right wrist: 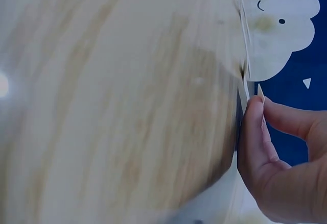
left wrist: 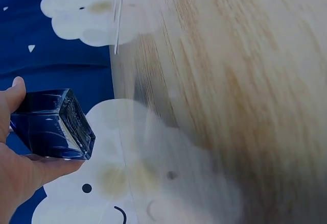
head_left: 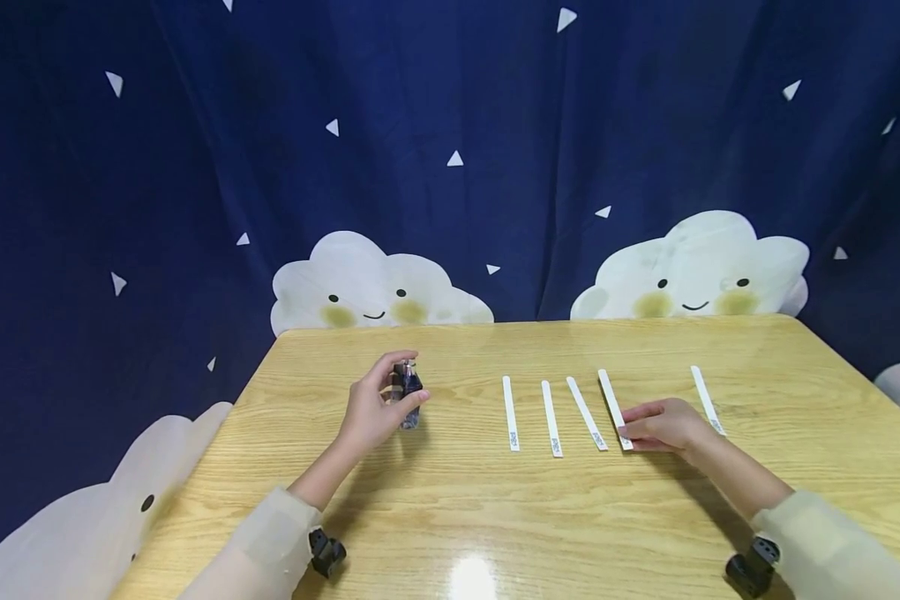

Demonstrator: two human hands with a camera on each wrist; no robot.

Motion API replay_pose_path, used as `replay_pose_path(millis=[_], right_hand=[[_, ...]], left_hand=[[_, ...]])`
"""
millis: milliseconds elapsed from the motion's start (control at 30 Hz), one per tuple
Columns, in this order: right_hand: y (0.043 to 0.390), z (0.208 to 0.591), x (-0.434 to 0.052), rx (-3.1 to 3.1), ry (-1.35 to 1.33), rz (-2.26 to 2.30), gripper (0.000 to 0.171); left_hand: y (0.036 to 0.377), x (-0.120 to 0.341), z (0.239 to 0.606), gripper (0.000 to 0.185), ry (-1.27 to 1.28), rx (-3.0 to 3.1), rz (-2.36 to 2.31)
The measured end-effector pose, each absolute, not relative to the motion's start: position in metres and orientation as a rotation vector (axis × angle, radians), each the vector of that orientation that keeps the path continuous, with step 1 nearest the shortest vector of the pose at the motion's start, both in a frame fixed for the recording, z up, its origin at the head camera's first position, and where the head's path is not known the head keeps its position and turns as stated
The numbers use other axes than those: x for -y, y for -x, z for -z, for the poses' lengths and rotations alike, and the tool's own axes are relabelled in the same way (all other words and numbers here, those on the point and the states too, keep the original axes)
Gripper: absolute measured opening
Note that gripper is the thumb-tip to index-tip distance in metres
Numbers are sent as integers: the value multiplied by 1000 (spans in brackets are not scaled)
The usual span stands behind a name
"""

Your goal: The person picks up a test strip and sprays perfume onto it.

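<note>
- Nearest the viewer, two pale sheer sleeves [head_left: 270, 542] enter from the bottom corners of the head view, each with a small black wrist camera mount [head_left: 326, 552] below it, over the glossy wooden table [head_left: 450, 517].
- The left hand [head_left: 371, 412] stands on the left half of the table, thumb and fingers curled round a small dark-blue glass perfume bottle [head_left: 407, 393]. The bottle is upright and stands on or just above the tabletop; which, I cannot tell. In the left wrist view the square bottle [left wrist: 53, 124] is clamped between the thumb and the fingers.
- The right hand [head_left: 663, 425] lies low on the table's right half, its fingers bent and close together, their tips pressing on the near end of a white paper test strip [head_left: 615, 408]. The right wrist view shows the fingertips [right wrist: 254, 117] against the strip's thin edge [right wrist: 244, 89]; whether they pinch it or only press it down I cannot tell.
- That strip's long axis runs away from the viewer, leaning slightly left at its far end; its near end is under the fingers, so the rest of it stretches ahead of the hand. The right hand is much the nearer; the left hand and bottle are well apart from it, across the table.
- Three more strips lie to its left [head_left: 511, 412] [head_left: 551, 418] [head_left: 587, 413], roughly parallel, between the two hands; a fifth [head_left: 707, 398] lies just to the right of the right hand.
- Behind the table hangs a dark-blue curtain [head_left: 450, 125] with white triangles and smiling clouds [head_left: 375, 287].
</note>
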State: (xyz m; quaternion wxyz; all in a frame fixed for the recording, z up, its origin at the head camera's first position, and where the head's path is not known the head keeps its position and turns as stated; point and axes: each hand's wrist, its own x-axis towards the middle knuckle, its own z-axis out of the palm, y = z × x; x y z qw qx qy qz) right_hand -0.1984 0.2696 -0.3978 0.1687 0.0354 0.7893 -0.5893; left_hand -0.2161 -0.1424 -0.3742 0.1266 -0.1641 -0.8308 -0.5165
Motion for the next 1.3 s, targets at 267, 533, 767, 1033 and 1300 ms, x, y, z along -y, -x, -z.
replay_pose_path(millis=[267, 533, 767, 1033, 1300], right_hand=[[199, 397, -276, -2296, -138, 1639, 33], [194, 393, -277, -2382, -145, 1565, 42], [188, 391, -284, -2472, -182, 1488, 38], [178, 388, -290, -2585, -160, 1387, 38], [174, 386, -294, -2606, -134, 1373, 40]], left_hand=[[214, 142, 372, 53, 466, 2425, 1484], [213, 142, 373, 52, 469, 2377, 1477], [212, 142, 370, 51, 450, 2372, 1471], [211, 142, 369, 52, 457, 2363, 1460], [209, 142, 368, 53, 482, 2334, 1461]])
